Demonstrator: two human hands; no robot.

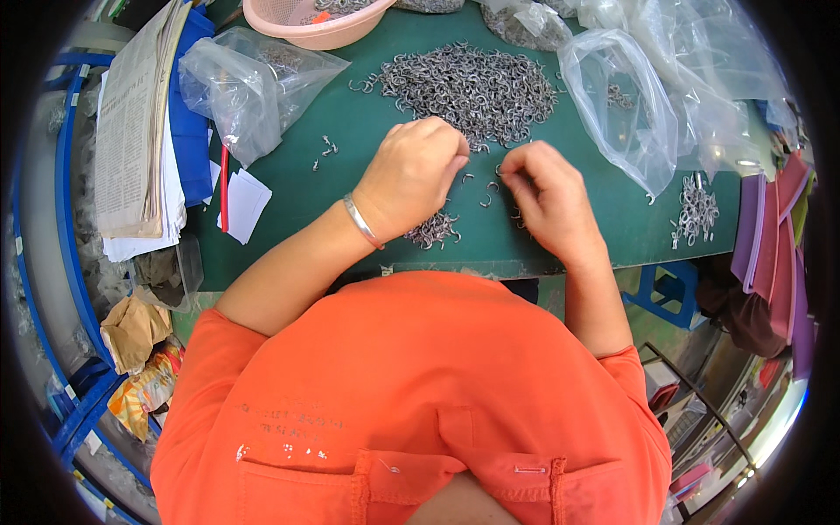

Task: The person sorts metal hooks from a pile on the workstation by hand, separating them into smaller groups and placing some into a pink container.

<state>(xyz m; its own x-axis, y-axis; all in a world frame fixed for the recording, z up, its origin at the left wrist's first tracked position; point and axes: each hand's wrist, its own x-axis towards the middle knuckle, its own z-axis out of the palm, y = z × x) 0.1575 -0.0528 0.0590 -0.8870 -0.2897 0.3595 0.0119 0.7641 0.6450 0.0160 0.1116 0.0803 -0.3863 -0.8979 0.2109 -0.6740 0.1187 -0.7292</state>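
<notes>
In pink basket (pixel 306 26): metal hooks (pixel 337 7).

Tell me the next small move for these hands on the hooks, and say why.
Probably the right hand should pick up one of the loose metal hooks lying between it and the left hand. Both hands are curled close together just below the big hook pile, and those singles are nearest.

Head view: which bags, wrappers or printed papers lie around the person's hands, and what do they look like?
Clear plastic bag: far left of the green mat, crumpled, few metal hooks inside.
Clear plastic bags: far right, large, mostly empty.
Newspaper stack: left edge, grey print, folded.
Snack wrapper: lower left, orange and yellow, crumpled.
White paper slips: beside the newspapers.
</notes>
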